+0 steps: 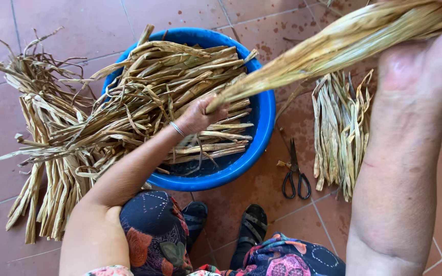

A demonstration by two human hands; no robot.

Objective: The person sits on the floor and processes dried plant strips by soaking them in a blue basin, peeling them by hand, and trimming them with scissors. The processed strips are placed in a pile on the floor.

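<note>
A bundle [333, 46] of dried yellow leaves stretches taut between both hands, slanting over the blue basin [264, 117]. The left hand [198, 115] closes around its narrow lower end above the basin, wrist bent back, a thin bangle [176, 128] on it. The right hand [431, 61] grips the thick upper end near the frame's top corner, forearm rising steeply, seemingly to keep the strands straight and clear of the floor. The basin holds more leaves [180, 87], spilling left onto the tiles [78, 20]. A sorted pile [341, 128] lies right of it, scissors [295, 176] beside.
</note>
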